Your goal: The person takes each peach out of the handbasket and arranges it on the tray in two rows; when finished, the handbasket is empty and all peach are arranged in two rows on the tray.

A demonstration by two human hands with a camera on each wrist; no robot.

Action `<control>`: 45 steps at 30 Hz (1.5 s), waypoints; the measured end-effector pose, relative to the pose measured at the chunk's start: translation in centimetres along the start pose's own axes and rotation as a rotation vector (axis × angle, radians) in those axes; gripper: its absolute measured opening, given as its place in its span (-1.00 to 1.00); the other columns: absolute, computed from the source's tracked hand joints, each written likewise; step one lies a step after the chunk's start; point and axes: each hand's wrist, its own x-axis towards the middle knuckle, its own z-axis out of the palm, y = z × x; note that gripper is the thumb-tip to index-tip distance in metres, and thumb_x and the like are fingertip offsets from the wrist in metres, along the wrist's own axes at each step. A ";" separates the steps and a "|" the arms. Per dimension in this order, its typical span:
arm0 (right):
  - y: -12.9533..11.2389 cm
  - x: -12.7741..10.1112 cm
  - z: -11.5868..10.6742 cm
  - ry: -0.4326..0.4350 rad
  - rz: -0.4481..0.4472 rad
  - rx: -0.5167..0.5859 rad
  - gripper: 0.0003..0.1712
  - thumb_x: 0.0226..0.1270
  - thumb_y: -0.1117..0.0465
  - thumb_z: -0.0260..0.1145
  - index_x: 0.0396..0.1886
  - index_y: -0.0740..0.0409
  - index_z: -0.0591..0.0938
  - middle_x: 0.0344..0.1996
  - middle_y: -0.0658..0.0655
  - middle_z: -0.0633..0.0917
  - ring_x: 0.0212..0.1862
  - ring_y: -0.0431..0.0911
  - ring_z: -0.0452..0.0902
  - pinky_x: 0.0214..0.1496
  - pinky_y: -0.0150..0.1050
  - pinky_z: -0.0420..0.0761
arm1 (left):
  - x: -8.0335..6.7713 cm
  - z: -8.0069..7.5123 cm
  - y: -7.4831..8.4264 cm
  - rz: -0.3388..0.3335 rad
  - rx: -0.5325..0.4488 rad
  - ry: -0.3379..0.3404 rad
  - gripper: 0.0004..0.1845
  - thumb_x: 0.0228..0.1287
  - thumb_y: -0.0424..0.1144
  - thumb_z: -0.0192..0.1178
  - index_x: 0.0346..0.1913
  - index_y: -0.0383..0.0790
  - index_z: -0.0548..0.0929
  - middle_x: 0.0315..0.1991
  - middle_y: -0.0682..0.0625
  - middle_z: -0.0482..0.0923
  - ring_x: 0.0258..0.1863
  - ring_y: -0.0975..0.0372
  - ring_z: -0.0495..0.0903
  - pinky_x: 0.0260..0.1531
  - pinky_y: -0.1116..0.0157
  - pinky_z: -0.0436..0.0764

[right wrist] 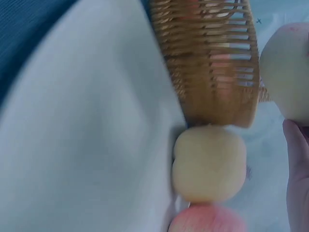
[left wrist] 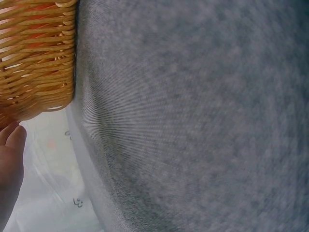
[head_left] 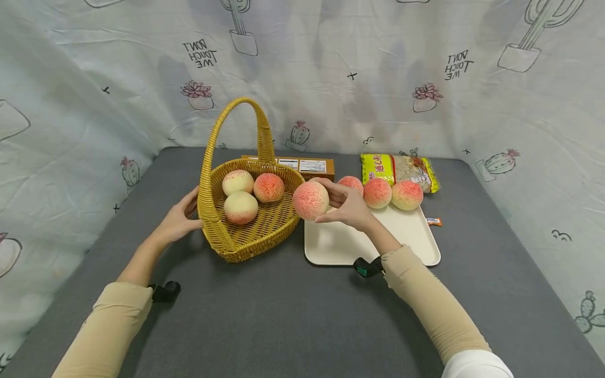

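Observation:
A yellow woven basket (head_left: 279, 233) with a tall arched handle stands left of centre, holding three pink-and-cream peaches (head_left: 241, 207). My left hand (head_left: 176, 223) holds the basket's left side, thumb toward the front and fingers farther back along the wall. In the left wrist view, its fingertips (left wrist: 17, 137) meet the basket's woven wall (left wrist: 38, 72). Between thumb and fingers, my right hand (head_left: 350, 210) grips another peach (head_left: 310, 200), raised beside the basket's right rim. Three more peaches (head_left: 377, 193) sit in a row along the back of a cream tray (head_left: 331, 247).
Behind the tray lies a yellow food packet (head_left: 399, 170). A brown box (head_left: 314, 167) is partly hidden behind the basket. One small orange wrapper (head_left: 434, 221) lies by the tray's right edge. A printed cloth curtain (head_left: 321, 79) hangs beyond the grey table (head_left: 283, 320).

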 end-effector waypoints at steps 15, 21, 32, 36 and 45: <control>1.9 -3.2 -2.5 0.051 0.092 -0.082 0.02 -0.14 0.52 0.56 0.40 0.43 0.31 0.34 0.38 0.36 0.33 0.19 0.34 0.23 -0.23 0.51 | 0.0 0.0 0.1 0.008 -0.005 -0.002 0.04 0.23 -0.37 0.24 0.55 -0.27 -0.29 0.53 -0.28 -0.26 0.48 -0.17 -0.15 0.41 -0.14 -0.01; 2.8 -3.6 -2.1 0.045 0.123 -0.085 0.00 -0.18 0.54 0.56 0.36 0.46 0.35 0.31 0.40 0.40 0.31 0.21 0.35 0.22 -0.24 0.50 | 0.0 0.1 0.1 0.023 -0.011 -0.001 0.04 0.24 -0.37 0.25 0.55 -0.26 -0.29 0.53 -0.29 -0.25 0.48 -0.17 -0.15 0.41 -0.14 -0.02; 4.2 -3.7 -1.1 -0.009 0.184 -0.142 -0.04 -0.15 0.47 0.59 0.35 0.39 0.40 0.31 0.32 0.43 0.34 0.13 0.33 0.30 -0.22 0.43 | 0.1 0.1 0.0 0.023 -0.021 -0.002 0.05 0.24 -0.38 0.26 0.55 -0.25 -0.28 0.54 -0.28 -0.25 0.48 -0.16 -0.15 0.41 -0.14 -0.02; 4.1 -3.5 -1.1 -0.035 0.201 -0.155 -0.04 -0.11 0.46 0.57 0.37 0.38 0.38 0.33 0.32 0.40 0.36 0.12 0.30 0.32 -0.18 0.41 | 0.1 0.1 0.1 0.017 -0.018 -0.002 0.05 0.24 -0.38 0.27 0.55 -0.25 -0.29 0.53 -0.28 -0.25 0.48 -0.16 -0.15 0.41 -0.14 -0.02; 3.4 -3.2 -2.3 -0.062 0.147 -0.268 -0.06 -0.02 0.44 0.53 0.38 0.48 0.30 0.36 0.38 0.33 0.34 0.22 0.30 0.28 -0.16 0.45 | 0.1 0.1 0.2 0.017 -0.014 -0.005 0.05 0.24 -0.37 0.26 0.55 -0.25 -0.29 0.53 -0.29 -0.25 0.48 -0.17 -0.15 0.41 -0.14 -0.02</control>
